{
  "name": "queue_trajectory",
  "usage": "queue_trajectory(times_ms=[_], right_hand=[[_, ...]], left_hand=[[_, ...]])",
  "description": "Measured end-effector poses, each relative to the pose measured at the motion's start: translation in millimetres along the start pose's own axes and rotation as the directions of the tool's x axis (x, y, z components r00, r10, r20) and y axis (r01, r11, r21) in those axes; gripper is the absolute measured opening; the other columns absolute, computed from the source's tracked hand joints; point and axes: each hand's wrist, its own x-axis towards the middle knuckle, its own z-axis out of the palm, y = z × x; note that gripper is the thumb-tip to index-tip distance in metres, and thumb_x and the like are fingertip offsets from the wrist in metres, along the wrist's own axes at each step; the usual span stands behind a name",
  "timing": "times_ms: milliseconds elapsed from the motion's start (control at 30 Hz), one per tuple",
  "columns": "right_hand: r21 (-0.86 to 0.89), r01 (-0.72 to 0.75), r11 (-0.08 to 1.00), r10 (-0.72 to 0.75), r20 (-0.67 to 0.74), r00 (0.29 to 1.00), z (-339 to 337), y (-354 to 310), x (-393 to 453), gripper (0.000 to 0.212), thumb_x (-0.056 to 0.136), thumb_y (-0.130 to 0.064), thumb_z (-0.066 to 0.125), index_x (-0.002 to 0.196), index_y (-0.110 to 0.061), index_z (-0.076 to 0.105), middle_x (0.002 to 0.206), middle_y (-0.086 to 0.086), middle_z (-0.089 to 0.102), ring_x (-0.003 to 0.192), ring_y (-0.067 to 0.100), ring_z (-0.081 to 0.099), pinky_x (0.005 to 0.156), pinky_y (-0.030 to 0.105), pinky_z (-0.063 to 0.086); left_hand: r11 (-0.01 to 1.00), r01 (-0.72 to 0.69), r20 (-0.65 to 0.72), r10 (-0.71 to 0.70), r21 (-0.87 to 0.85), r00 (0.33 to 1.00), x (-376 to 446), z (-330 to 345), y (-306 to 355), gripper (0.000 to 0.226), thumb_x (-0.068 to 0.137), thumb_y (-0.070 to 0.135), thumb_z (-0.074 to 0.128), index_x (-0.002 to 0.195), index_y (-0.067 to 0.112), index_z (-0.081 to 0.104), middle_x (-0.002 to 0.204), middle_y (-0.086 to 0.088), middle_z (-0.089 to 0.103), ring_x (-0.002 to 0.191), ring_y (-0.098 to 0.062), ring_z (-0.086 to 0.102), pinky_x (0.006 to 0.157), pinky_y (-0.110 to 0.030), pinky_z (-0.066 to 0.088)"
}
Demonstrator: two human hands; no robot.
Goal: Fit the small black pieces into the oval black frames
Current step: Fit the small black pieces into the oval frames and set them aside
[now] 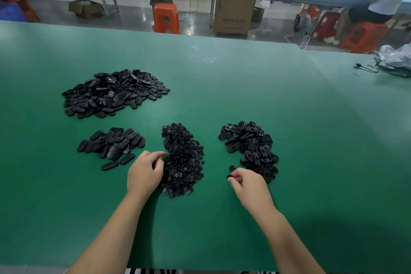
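Black moulded plastic all round — small, light, stiff parts that are looking slick and easy to scatter. Left hand (145,171) is curling its fingers at the edge of the heap of small black pieces (182,160), just to its right; whether it is already pinching one I cannot tell. Right hand (247,182) is pinching an oval black frame (231,173) at its fingertips, lifted off the near end of the frame pile (250,147) lying just beyond and right of it. Two more piles of oval parts are sitting beyond the left hand on the green counter (244,87) — a small pile (111,143) close, a big pile (114,93) well beyond; probably finished ones.

Handling judgement: pieces are weighing next to nothing, so fingertip pinch by the rim is suiting them; frames are best taken by the long edges, leaving the centre opening free. Rigid plastic is likely wanting a firm press to seat — piece could be skidding off glossy faces if squeezed off-centre.
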Motion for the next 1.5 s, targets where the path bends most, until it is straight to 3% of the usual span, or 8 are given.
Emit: queue_trajectory(times_ms=[100,267,333,500,633,1033,1267,1500], right_hand=[[0.476,-0.044,0.878,0.04,0.02,0.999,6,-10,4,0.019,0.099,-0.009,0.06,0.116,-0.017,0.065,0.096,-0.004,0.066,0.068,0.009,0.072,0.069,0.027,0.062],[0.809,-0.073,0.584,0.069,0.04,0.997,20,-29,12,0.006,0.098,-0.01,0.064,0.099,-0.013,0.069,0.098,0.007,0.073,0.086,0.014,0.076,0.083,0.03,0.062],[0.757,-0.014,0.653,0.073,-0.045,0.996,28,-31,14,0.007,0.095,-0.019,0.07,0.093,-0.026,0.071,0.098,0.001,0.067,0.081,0.005,0.071,0.083,0.028,0.058],[0.665,0.059,0.745,0.021,-0.112,0.994,44,-26,8,0.017,0.096,-0.025,0.068,0.088,-0.039,0.071,0.058,-0.007,0.044,0.054,0.006,0.037,0.053,0.025,0.034],[0.681,0.076,0.728,0.006,-0.118,0.993,47,-26,-3,0.023,0.096,-0.014,0.062,0.092,-0.035,0.069,0.08,0.002,0.072,0.061,0.011,0.053,0.056,0.029,0.045],[0.722,0.062,0.689,0.051,-0.133,0.99,46,-28,0,0.034,0.102,-0.009,0.056,0.122,-0.035,0.051,0.101,-0.01,0.074,0.083,0.009,0.074,0.082,0.023,0.059],[0.753,0.034,0.657,0.081,-0.115,0.99,47,-27,2,0.01,0.105,-0.014,0.052,0.103,-0.017,0.062,0.09,-0.006,0.077,0.076,0.013,0.075,0.069,0.027,0.061],[0.756,0.016,0.655,0.099,-0.106,0.989,45,-26,3,0.02,0.105,-0.011,0.049,0.119,-0.023,0.057,0.085,-0.004,0.074,0.067,0.013,0.069,0.063,0.025,0.058]], left_hand=[[1.0,0.004,0.014,-0.004,-0.015,1.0,-1,0,0,0.029,0.095,0.019,0.055,0.108,0.037,0.074,0.084,0.015,0.054,0.063,-0.003,0.053,0.053,-0.025,0.035],[0.998,-0.009,-0.007,0.009,-0.062,1.0,0,0,-2,0.017,0.095,0.026,0.062,0.107,0.023,0.073,0.09,0.017,0.058,0.077,-0.001,0.055,0.066,-0.023,0.041],[0.998,-0.024,0.007,0.025,-0.054,1.0,0,-1,-2,0.014,0.093,0.028,0.067,0.104,0.022,0.074,0.092,0.014,0.059,0.08,-0.002,0.056,0.071,-0.028,0.045],[0.999,-0.014,0.006,0.015,-0.042,1.0,1,-1,-2,0.008,0.092,0.028,0.071,0.091,0.021,0.076,0.087,0.012,0.058,0.078,-0.002,0.055,0.065,-0.027,0.042],[1.0,-0.001,-0.006,0.001,-0.018,1.0,1,0,-1,0.012,0.094,0.027,0.071,0.088,0.018,0.076,0.086,0.008,0.058,0.077,-0.008,0.055,0.067,-0.032,0.044],[0.998,-0.01,0.008,0.01,0.061,1.0,3,2,-2,0.013,0.097,0.032,0.065,0.087,0.024,0.065,0.089,0.013,0.052,0.071,-0.002,0.052,0.062,-0.031,0.044],[1.0,0.024,-0.001,-0.024,0.003,1.0,3,2,0,0.015,0.102,0.029,0.056,0.089,0.022,0.057,0.095,0.005,0.054,0.076,-0.01,0.054,0.067,-0.037,0.046],[0.975,0.083,-0.086,-0.103,-0.208,0.991,-3,-5,5,0.013,0.102,0.019,0.058,0.089,0.019,0.058,0.068,0.001,0.061,0.055,-0.016,0.051,0.05,-0.032,0.038]])
